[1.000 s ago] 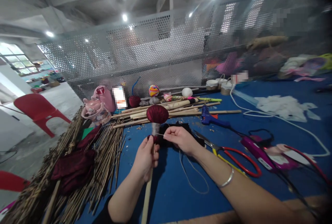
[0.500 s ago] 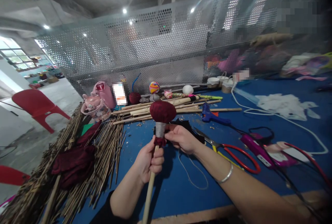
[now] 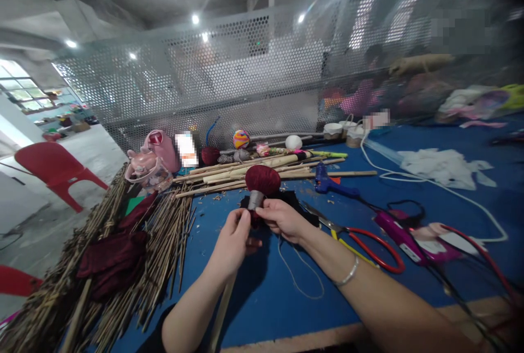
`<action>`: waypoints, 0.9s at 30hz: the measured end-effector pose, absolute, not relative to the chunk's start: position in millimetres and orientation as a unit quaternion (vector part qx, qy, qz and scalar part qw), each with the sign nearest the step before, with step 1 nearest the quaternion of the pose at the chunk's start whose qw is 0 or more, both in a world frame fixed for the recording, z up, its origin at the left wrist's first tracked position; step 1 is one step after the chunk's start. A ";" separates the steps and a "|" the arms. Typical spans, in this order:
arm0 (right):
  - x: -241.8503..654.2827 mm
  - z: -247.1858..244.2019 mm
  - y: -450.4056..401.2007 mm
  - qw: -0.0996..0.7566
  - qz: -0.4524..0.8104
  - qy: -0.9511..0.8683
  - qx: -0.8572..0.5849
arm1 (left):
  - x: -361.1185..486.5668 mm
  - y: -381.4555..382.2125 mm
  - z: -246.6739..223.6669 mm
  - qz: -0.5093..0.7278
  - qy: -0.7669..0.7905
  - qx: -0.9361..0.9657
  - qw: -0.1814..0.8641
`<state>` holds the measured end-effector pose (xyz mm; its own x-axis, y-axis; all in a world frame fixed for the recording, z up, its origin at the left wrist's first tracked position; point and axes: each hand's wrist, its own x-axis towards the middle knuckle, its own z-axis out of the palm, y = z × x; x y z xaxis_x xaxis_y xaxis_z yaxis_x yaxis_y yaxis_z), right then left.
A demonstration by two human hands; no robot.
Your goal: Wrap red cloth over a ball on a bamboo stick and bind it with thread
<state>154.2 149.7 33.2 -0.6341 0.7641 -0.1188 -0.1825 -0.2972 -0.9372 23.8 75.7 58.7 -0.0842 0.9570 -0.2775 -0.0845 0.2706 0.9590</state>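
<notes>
A wooden stick carries a rounded head of dark red cloth, like a padded mallet. Grey thread is wound in a band round the neck beneath this head. My left hand is closed about the stick just under the band, its thumb and forefinger pinched at the band's lower edge. From the other side my right hand pinches at the same band, fingertips together. A loose length of thread trails below my right hand onto the blue table. What lies between the right fingertips is mostly hidden.
Red-handled scissors lie right of my right hand, close to a blue glue gun and a purple corded tool. Thin twigs and dark red cloth lie at left. Peeled sticks lie behind.
My left hand has shifted up from its fist round the stick to a pinch at the thread band. The padded head has tipped to the right. My right hand stays near the band.
</notes>
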 end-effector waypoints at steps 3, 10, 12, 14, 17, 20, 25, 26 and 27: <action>153.1 36.1 148.2 0.333 0.737 -0.507 -0.298 | 27.0 79.6 56.6 0.469 0.589 0.396 0.525; 152.0 48.4 140.7 0.351 0.680 -0.565 -0.308 | 14.1 79.0 59.4 0.494 0.511 0.277 0.647; 152.6 50.1 138.1 0.358 0.674 -0.569 -0.306 | 10.0 77.5 59.2 0.489 0.492 0.252 0.675; 153.4 50.6 135.9 0.368 0.677 -0.562 -0.300 | 8.3 76.5 58.2 0.477 0.474 0.223 0.706; 154.3 49.4 135.1 0.376 0.692 -0.542 -0.292 | 8.9 75.0 58.0 0.468 0.441 0.187 0.742; 153.4 47.5 137.3 0.367 0.705 -0.531 -0.294 | 9.3 72.6 59.0 0.472 0.396 0.159 0.771; 150.3 47.7 142.2 0.364 0.706 -0.548 -0.262 | 6.2 69.9 54.0 0.422 0.287 0.111 0.853; 150.4 47.6 143.0 0.369 0.704 -0.553 -0.251 | 5.6 69.8 52.0 0.408 0.262 0.107 0.868; 150.8 47.0 143.6 0.370 0.704 -0.557 -0.239 | 5.2 70.0 49.8 0.398 0.238 0.103 0.880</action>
<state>150.8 143.6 47.0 -0.6121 0.7871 0.0763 -0.2546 -0.1048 -0.9613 5.2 70.0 49.8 0.5690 0.7503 -0.3367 -0.6517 0.6611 0.3719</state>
